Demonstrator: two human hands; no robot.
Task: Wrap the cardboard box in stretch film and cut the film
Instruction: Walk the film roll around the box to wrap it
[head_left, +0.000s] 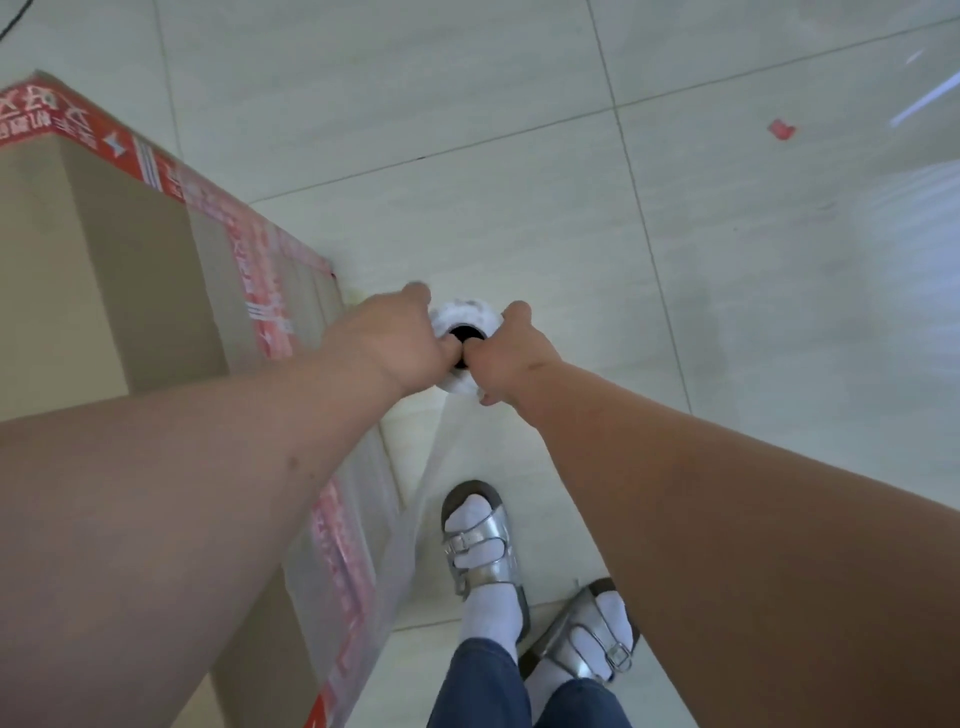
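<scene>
Two hands grip one roll (457, 317) from above: the left hand (400, 338) curls over its near-box side, the right hand (501, 351) over the far side, and a finger or thumb of each seems hooked into the dark core hole. Held upright like this, the roll can likely spin on those digits and pay out film while it is carried round the box (119, 291). It hangs just off the box's far corner, above the floor (519, 130). From the roll a sheet of film (415, 499) runs back toward the box's long side, probably kept taut so it clings. On that side the film lies glossy and wrinkled over the brown cardboard and its red printed tape. Beside the box stand the person's sandalled feet (483, 545).
</scene>
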